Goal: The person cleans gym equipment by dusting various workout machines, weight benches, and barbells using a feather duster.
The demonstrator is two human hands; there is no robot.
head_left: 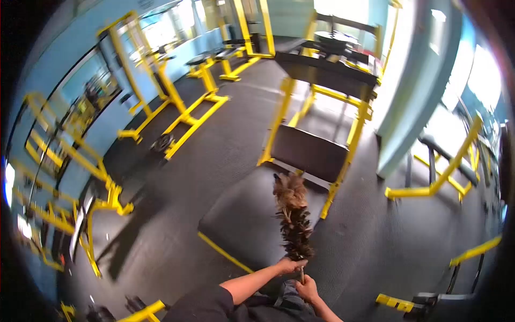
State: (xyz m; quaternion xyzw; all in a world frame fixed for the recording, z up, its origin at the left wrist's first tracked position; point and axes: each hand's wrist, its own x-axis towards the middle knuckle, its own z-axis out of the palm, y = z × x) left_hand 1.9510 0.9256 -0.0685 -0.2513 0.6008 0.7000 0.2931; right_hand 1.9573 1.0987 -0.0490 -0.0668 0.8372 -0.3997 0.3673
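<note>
A: Left hand (290,265) and right hand (307,290), status?
B: Both curled round the handle (302,275) of the feather duster (294,219). Left sits just below the plumes, right lower down. Finger detail partly hidden.
A: Layout?
B: Yellow-framed machine (357,134) ahead, dark platform (241,212) before it, lower black pad (310,153) beyond the duster's tip. Duster hangs over the platform in view; contact, can't tell.
A: Handling?
B: I'd grip handle only, keep wrists loose; plumes could snag on the frame.
A: Containers?
B: Can't make any out, so no contents to report.
</note>
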